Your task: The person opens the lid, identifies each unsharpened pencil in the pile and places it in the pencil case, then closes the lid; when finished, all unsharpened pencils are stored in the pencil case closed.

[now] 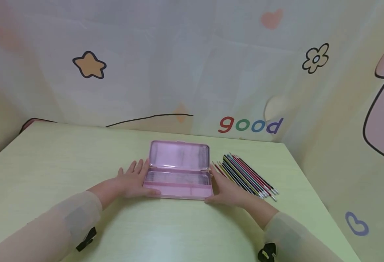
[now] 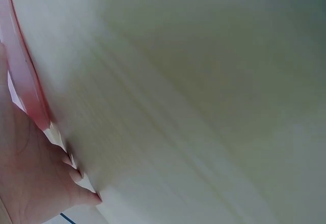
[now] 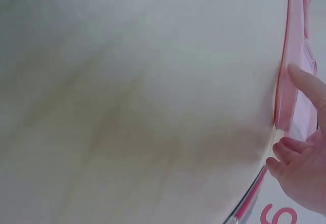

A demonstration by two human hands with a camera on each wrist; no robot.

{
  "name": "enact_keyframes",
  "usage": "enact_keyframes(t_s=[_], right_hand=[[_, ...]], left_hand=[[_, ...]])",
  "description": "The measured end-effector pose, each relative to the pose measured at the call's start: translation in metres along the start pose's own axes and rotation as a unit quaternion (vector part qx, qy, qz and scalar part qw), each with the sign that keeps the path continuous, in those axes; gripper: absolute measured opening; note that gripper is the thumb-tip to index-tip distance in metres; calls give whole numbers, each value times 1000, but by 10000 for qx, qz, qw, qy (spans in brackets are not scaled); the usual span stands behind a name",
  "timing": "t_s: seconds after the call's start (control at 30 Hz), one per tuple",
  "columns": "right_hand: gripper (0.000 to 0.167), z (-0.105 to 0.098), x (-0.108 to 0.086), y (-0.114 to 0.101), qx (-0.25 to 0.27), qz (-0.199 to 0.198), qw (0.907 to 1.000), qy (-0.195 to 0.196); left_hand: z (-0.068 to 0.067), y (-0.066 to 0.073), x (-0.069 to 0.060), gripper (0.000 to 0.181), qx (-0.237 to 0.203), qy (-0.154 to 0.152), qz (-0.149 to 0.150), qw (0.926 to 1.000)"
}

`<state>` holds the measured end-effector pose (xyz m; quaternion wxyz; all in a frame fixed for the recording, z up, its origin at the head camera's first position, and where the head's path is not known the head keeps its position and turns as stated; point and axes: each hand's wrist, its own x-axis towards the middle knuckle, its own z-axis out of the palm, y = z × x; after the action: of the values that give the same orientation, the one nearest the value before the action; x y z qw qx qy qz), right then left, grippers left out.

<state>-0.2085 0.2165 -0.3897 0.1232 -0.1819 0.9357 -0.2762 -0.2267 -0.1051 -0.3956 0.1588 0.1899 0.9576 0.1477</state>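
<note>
Fingers of the left hand (image 1: pixel 131 183) are straight and spread beside the left end of a pink, rectangular pencil case (image 1: pixel 173 190), and its thumb lies on the front corner; this hand is relaxed, without grasping. At the opposite end, the right hand (image 1: pixel 228 190) is also not closed: its fingers extend past the side, slightly bent, while the thumb touches the case. Such placing — one hand at each end — seems to keep the case steady and straight before the person, though how firmly they press, I cannot tell. The case lies on the pale yellow desk (image 1: pixel 47 163), with its pink lid (image 1: pixel 180 154) opened away from the body, so the inner compartments face upward and can be reached. Just to the right, partly hidden behind the right hand, slim many-coloured pencils (image 1: pixel 246 176) lie in a bunch, roughly parallel — probably so grouped to be near the case. Farther out, beige sleeves (image 1: pixel 83 209) cover both arms, and behind the desk hangs a pale printed wall covering (image 1: pixel 179 72).
</note>
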Motion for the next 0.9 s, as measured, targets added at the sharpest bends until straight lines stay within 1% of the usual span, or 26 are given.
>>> enact_keyframes(t_s=[0.17, 0.37, 0.57, 0.67, 0.8, 0.9], right_hand=[[108, -11, -9, 5, -70, -52, 9998, 154], [94, -31, -23, 16, -62, -67, 9983, 571], [86, -50, -36, 31, 97, 215, 9951, 959], [83, -59, -45, 43, 273, 323, 9933, 1074], [81, -67, -59, 63, 424, 479, 9904, 1225], [78, -73, -72, 76, 406, 673, 9882, 1315]], left_hand=[[1, 0, 1, 121, -2, 14, 41, 10000], [4, -2, 1, 125, -6, -20, 8, 10000], [7, -9, 1, 128, 0, 141, -2, 9999], [8, -10, 1, 128, 6, 147, 9, 9999], [7, -7, 0, 127, 19, 86, 59, 9999], [5, -1, 0, 124, -14, 24, 138, 9999]])
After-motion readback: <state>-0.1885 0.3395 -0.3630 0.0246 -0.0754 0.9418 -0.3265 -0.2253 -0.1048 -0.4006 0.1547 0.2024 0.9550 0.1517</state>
